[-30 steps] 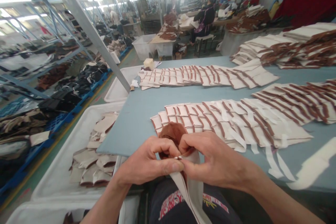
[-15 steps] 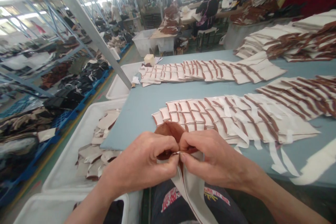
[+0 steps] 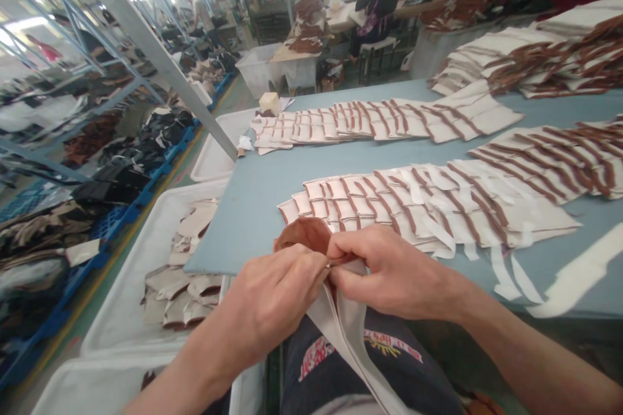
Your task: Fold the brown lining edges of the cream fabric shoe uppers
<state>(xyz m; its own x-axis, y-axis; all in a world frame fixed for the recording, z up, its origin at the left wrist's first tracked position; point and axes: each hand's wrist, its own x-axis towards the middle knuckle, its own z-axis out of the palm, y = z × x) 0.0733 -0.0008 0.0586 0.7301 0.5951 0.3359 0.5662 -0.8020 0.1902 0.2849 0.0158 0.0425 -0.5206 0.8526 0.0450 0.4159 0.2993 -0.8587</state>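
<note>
Both my hands pinch one brown-and-cream leather piece (image 3: pixel 302 235) at the near edge of the blue table (image 3: pixel 253 207). My left hand (image 3: pixel 272 301) grips its left side, fingers closed. My right hand (image 3: pixel 389 272) grips its right side, thumb and fingers pressed together at the seam. A cream strip of the piece (image 3: pixel 348 337) hangs down over my lap. Just beyond my hands lies a row of overlapped cream pieces with brown edges (image 3: pixel 413 207).
More rows of the same pieces (image 3: pixel 379 120) cover the table, with stacks (image 3: pixel 535 58) at the far right. White trays (image 3: pixel 160 253) with loose pieces stand at the left. A slanted metal post (image 3: pixel 160 58) and shelving are left. A seated person (image 3: pixel 377 6) works far back.
My hands have shifted slightly up and left with the piece, still pinching it; the view has tilted a little.
</note>
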